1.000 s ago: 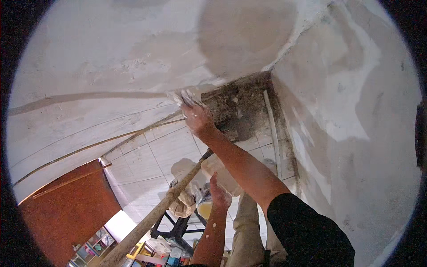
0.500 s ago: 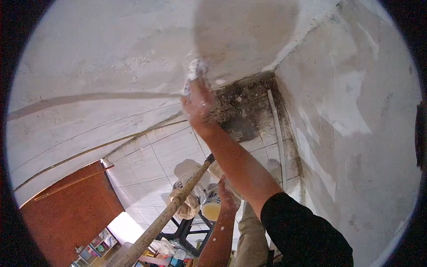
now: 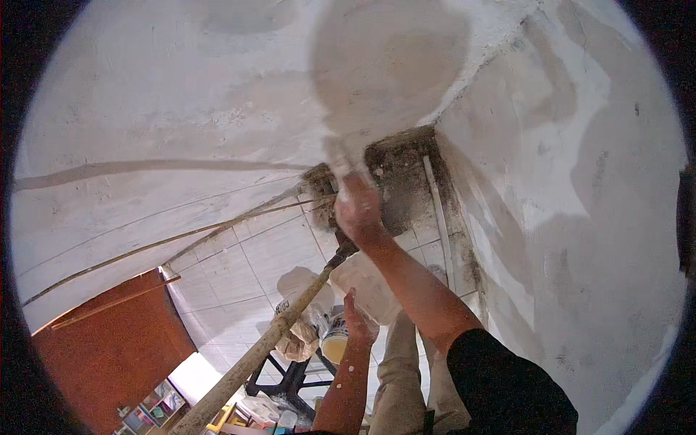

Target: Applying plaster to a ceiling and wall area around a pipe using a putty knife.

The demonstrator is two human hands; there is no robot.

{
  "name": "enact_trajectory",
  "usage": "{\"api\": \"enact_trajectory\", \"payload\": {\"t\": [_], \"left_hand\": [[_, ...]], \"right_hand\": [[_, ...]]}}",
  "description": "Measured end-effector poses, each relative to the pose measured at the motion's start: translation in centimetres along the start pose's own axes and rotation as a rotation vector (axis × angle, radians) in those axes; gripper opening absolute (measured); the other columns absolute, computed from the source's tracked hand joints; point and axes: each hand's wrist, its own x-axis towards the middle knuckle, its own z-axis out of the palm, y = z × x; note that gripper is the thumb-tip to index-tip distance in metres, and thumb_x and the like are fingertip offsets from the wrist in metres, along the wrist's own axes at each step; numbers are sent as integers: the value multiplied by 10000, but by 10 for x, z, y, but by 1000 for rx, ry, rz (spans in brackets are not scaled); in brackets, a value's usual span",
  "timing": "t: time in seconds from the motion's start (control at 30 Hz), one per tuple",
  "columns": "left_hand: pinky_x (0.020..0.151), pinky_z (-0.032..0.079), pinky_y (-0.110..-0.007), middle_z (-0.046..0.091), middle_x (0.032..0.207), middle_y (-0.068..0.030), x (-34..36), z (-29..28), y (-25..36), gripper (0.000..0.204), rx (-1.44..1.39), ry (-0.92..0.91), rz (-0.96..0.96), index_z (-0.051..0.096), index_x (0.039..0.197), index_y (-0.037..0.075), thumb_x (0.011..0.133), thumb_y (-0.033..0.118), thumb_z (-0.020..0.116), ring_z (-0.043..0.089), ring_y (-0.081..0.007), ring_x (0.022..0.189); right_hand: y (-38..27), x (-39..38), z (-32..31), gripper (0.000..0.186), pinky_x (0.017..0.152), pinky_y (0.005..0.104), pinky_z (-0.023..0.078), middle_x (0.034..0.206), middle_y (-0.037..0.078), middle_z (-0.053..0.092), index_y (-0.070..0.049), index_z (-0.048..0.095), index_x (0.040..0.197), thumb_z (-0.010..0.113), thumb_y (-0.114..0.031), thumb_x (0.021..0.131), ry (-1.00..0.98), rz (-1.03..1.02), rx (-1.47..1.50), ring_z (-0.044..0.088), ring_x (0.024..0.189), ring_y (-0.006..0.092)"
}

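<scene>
Lower and closer to the dark corner of the floor (image 3: 250, 264) than half a second ago, the right hand (image 3: 358, 209) reaches me blurred beside one wall (image 3: 181, 87), a single whitish patch (image 3: 338, 156) at its far end; whether it grips anything, I cannot tell. One pale container (image 3: 366, 283) sits in the left hand (image 3: 361, 326), closed on its near edge. From my remote seat I count one bucket (image 3: 334, 346), yellowish inside, just beside that hand, then one crumpled brown bag (image 3: 297, 342) and one black stool (image 3: 290, 380). One long pole (image 3: 246, 362) slants past, its dark end near the container. Further out, one pale strip (image 3: 438, 217) lies near the floor's right edge, by a second wall (image 3: 580, 275).
</scene>
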Motion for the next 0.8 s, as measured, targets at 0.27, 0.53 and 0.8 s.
{"api": "enact_trajectory", "payload": {"t": [0.27, 0.53, 0.8], "left_hand": [[952, 426, -493, 553, 1239, -119, -3, 18, -7, 589, 32, -48, 13, 430, 1322, 72, 875, 441, 538, 541, -323, 1115], [965, 430, -465, 539, 1269, -107, -15, 26, 7, 599, -59, -106, 0, 420, 1335, 85, 875, 451, 536, 530, -299, 1144], [960, 423, -507, 521, 1277, -130, -18, 31, 8, 634, 79, -79, 135, 404, 1348, 94, 866, 488, 523, 514, -342, 1152]], "right_hand": [[-9, 89, -38, 165, 711, 449, 459, 832, 238, 574, 62, 593, 921, 569, -58, 811, 542, 119, 81, 598, 819, 377], [-32, 43, 5, 419, 851, 412, 500, 1086, 181, 638, -34, 625, 1131, 589, -3, 715, -58, 71, 88, 615, 980, 364], [4, 14, -35, 423, 878, 441, 466, 1080, 212, 614, -15, 574, 1186, 566, -32, 763, -312, 188, -22, 595, 1008, 365]]}}
